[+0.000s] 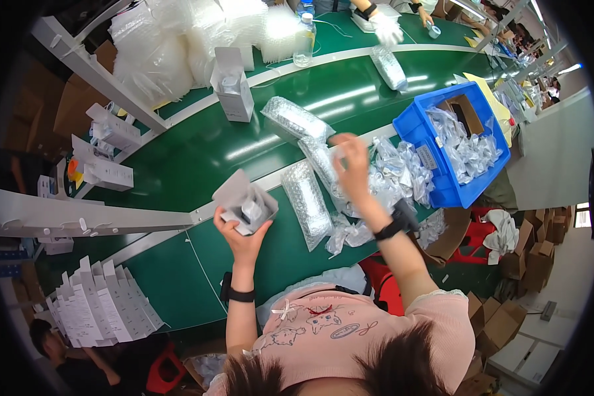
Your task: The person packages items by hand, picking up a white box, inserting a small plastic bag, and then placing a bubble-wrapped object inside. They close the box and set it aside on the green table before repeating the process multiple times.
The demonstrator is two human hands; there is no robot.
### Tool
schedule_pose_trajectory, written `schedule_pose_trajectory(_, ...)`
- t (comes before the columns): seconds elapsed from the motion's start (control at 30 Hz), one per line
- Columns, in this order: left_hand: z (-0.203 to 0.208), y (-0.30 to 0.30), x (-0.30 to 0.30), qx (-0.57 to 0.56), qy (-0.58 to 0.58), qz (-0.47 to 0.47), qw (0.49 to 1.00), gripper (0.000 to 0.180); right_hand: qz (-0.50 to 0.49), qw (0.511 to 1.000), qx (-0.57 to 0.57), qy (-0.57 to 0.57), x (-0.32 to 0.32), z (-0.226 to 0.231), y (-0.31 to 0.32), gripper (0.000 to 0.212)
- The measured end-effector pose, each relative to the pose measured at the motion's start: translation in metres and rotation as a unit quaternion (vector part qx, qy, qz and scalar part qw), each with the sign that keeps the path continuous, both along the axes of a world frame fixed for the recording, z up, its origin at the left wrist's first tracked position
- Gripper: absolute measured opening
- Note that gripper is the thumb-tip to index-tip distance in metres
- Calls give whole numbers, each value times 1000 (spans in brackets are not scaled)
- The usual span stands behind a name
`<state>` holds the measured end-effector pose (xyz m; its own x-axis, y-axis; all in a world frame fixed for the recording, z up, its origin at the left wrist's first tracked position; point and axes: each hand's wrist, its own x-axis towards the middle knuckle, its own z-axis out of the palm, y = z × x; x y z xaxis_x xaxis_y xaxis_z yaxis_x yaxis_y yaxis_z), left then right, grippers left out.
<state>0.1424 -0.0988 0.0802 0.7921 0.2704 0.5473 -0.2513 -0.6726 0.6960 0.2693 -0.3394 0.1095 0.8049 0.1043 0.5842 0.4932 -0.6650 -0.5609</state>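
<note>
My left hand (243, 239) is closed round a small open white box (252, 210) with its flap up; a pale round-topped item shows inside it. My right hand (354, 165) is raised over the bubble-wrapped packs, slightly blurred, fingers bent and apart with nothing visible between them. Just beneath it runs a bubble-wrapped pack (320, 162), partly covered by the hand. Another bubble-wrapped pack (307, 204) lies nearer me, and a third bubble-wrapped pack (297, 119) lies farther off on the green surface. Clear plastic bags (399, 171) with small parts are heaped to the right.
A blue bin (452, 191) of bagged parts stands at the right. An open white box (232, 92) stands at the far side, near stacked bubble wrap (198, 33). Flat-sided white boxes (102, 300) are lined up at left. A grey frame post (92, 218) crosses the left side.
</note>
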Motion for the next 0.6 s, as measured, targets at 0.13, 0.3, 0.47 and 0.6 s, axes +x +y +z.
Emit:
schedule_pose_trajectory(0.13, 1, 9, -24, -58, 27, -1, 998, 70, -283, 866, -347, 224, 75, -67, -95, 30)
schedule_pose_trajectory(0.3, 34, 8, -24, -57, 110, 16, 992, 53, -242, 835, -359, 340, 112, -130, -168, 28)
schedule_pose_trajectory(0.47, 51, 12, -24, -12, 169, 98, 981, 27, -172, 884, -365, 234, 86, -66, -118, 20)
schedule_pose_trajectory(0.6, 59, 13, -13, 14, 153, 122, 980, 16, -88, 973, -189, 101, 43, 7, -67, 18)
